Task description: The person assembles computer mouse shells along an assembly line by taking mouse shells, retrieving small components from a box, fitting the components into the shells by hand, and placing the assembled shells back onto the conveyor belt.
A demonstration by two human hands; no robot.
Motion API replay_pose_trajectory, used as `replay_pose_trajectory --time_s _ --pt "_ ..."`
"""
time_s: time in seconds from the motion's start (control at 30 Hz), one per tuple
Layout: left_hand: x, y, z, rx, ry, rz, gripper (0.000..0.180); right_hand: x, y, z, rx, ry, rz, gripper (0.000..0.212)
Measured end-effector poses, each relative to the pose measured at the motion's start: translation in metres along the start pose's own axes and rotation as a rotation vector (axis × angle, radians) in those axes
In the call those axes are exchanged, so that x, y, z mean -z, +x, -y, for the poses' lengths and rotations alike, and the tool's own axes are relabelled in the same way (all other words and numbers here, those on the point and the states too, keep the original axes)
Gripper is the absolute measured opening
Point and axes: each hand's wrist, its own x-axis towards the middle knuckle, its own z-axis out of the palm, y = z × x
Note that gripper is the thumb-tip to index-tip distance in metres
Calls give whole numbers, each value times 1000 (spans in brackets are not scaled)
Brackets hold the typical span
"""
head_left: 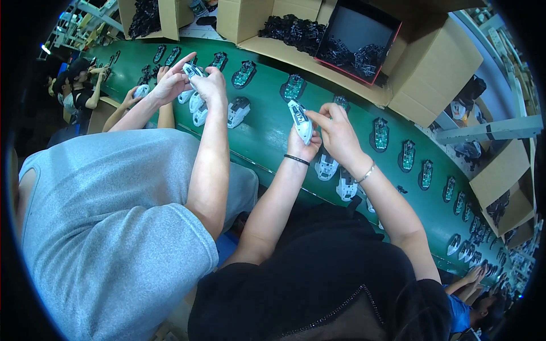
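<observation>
My left hand (305, 150), with a dark band at its wrist, holds up a white and black computer mouse shell (302, 126). Its tapered end tilts toward me, and dark openings show on its upper face. At the shell's right edge, my right hand (339, 132) has its fingers pinched together against it; whatever lies between the fingertips is hidden. Just below my hands lie a white mouse shell (326, 166) and another white mouse shell (347, 185), partly covered by my right arm. Beyond them sits a mouse base with a green circuit board (293, 87).
Along the green conveyor belt (261, 108) runs a row of mouse bases. A large cardboard box (421, 94) with black parts and a dark tray (359, 42) stands at the far edge. Close on my left, a co-worker in grey (131, 199) handles another shell (192, 70).
</observation>
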Motion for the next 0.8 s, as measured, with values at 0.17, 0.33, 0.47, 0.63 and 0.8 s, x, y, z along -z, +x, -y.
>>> replay_pose_trajectory --time_s 0.17,0.33,0.47,0.63,0.8 --pt "-5 -6 -8 32 -27 104 19 -6 18 -4 107 -92 19 33" --pt "-12 -12 -10 88 -94 162 22 0 39 -2 138 -73 -4 37" --pt "-14 -11 -10 23 -40 44 22 -3 47 -6 175 -55 112 43" --pt "-5 -3 -14 13 -25 51 21 0 39 -14 181 -24 91 42" --pt "-8 -3 -11 2 35 36 23 -2 45 -17 199 -28 45 39"
